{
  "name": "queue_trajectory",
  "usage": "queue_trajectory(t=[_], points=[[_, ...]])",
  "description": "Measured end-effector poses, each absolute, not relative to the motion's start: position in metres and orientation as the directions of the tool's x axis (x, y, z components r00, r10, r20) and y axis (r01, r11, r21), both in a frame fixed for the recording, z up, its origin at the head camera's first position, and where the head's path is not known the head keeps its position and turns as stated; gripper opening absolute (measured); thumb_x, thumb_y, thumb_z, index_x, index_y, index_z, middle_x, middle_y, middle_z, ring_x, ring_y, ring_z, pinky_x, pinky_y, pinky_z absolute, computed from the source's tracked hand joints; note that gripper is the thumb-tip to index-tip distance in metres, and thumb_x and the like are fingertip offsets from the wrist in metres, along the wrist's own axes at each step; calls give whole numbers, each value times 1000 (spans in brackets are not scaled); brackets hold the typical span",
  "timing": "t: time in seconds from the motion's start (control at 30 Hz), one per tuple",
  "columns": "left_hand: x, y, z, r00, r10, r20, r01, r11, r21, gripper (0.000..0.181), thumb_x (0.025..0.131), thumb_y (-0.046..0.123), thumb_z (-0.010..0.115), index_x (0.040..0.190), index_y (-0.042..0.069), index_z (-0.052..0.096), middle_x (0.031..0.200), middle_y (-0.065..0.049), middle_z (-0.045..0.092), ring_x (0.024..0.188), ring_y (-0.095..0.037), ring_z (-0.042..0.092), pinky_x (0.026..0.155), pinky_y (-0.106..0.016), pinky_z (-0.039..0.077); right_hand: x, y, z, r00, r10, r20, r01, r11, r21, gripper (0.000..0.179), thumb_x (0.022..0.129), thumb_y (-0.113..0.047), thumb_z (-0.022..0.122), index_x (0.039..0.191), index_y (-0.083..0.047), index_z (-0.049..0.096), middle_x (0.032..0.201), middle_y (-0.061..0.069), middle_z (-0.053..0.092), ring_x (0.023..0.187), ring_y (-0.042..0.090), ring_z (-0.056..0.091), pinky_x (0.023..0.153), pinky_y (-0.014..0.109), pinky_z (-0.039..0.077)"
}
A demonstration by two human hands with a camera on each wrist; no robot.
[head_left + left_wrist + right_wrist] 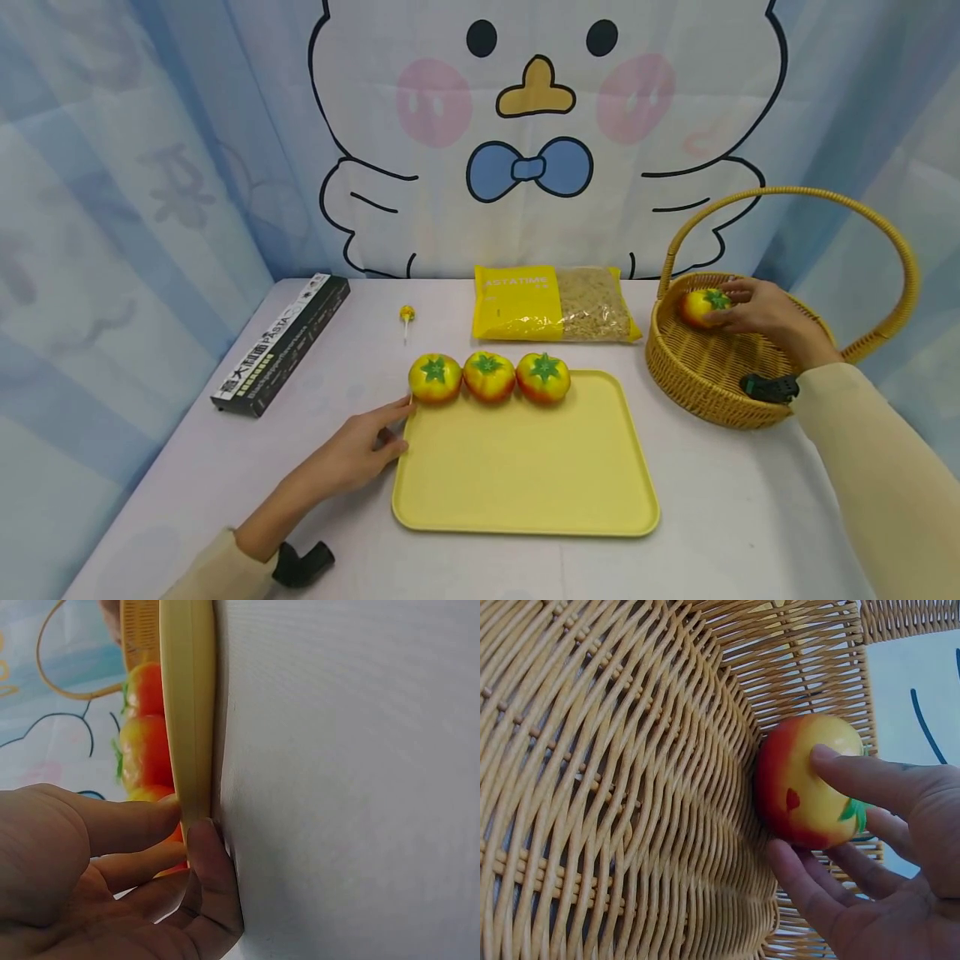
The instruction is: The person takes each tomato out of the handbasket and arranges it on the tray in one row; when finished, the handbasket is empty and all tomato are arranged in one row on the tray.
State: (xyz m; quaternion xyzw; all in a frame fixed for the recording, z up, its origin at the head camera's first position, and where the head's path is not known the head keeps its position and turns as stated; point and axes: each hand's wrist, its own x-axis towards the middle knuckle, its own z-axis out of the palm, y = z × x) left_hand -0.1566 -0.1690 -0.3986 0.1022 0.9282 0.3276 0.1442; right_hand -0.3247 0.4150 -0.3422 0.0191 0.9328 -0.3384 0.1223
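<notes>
My right hand (767, 315) reaches into the round wicker basket (678, 379) and grips a red-and-yellow toy tomato (802, 780) with a green leaf top. Thumb and fingers lie on either side of it, close to the basket's inner wall. At the left edge of the yellow tray (525, 475), my left hand (352, 450) pinches the rim, as the left wrist view shows. Along the tray's far edge sit three more toy tomatoes in a row: a left one (435, 379), a middle one (489, 377) and a right one (543, 378).
Behind the tray lies a yellow bag of pasta (555, 304). A small yellow lollipop (407, 314) lies left of the bag, and a long black pasta box (283, 346) farther left. The basket's tall handle (795, 191) arches above my right hand. Printed curtains hang around the table.
</notes>
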Motion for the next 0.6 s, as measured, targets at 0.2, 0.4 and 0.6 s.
queue_trajectory(t=[0.2, 0.4, 0.6], points=[[-156, -169, -397, -939, 281, -199, 93, 763, 639, 60, 102, 8, 68, 158, 7, 48, 171, -11, 39, 99, -14, 62, 84, -29, 57, -324, 413, -344, -973, -60, -224, 103, 754, -648, 89, 102, -19, 71, 163, 13, 15, 165, 47, 18, 144, 55, 40, 83, 19, 60], [-156, -170, -398, -938, 292, -186, 106, 753, 649, 58, 102, 6, 67, 157, 4, 49, 171, -14, 40, 102, -16, 63, 87, -33, 57, -322, 412, -345, -972, -76, -223, 87, 765, -638, 89, 103, -23, 71, 163, 13, 16, 164, 47, 20, 146, 54, 37, 79, 13, 55], [-156, -170, -399, -938, 292, -187, 103, 749, 654, 59, 102, 6, 67, 158, 5, 48, 171, -13, 39, 103, -16, 63, 88, -32, 57, -324, 411, -346, -975, -65, -213, 87, 769, -633, 89, 102, -25, 72, 161, 15, 17, 162, 47, 21, 143, 54, 39, 79, 14, 54]])
